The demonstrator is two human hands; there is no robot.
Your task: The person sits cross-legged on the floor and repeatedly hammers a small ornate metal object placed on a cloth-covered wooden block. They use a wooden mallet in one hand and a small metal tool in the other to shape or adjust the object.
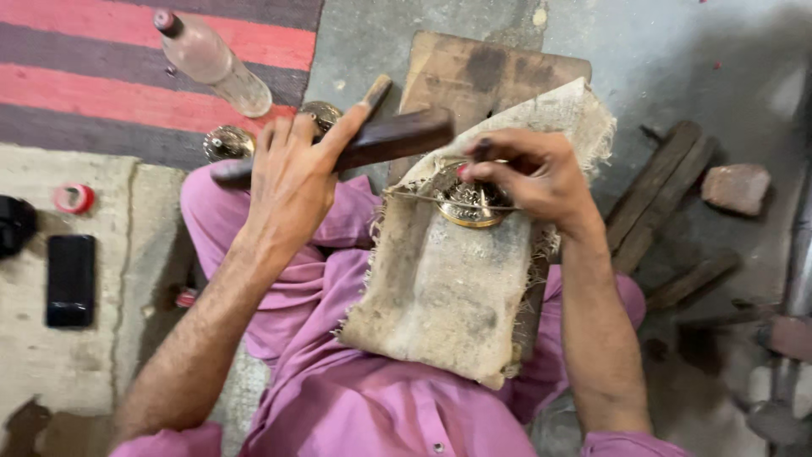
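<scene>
Your burlap cloth [440, 288] carries the brass piece [470, 206], right hand [533, 173] pinching a punch [482, 152] upright, left hand [292, 182] gripping the wooden mallet [381, 142] pointing right.

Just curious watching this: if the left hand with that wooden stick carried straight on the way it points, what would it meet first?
Probably the right hand, pinching a small tool over the brass piece. The left hand aims its wooden stick rightward at it, though their relative height is unclear.

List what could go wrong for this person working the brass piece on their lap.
The left hand holds a wooden mallet raised near the right hand, whose fingers pinch a small tool on the brass piece; a misaimed blow might hit them. The piece sits on loose burlap and might slide.
</scene>
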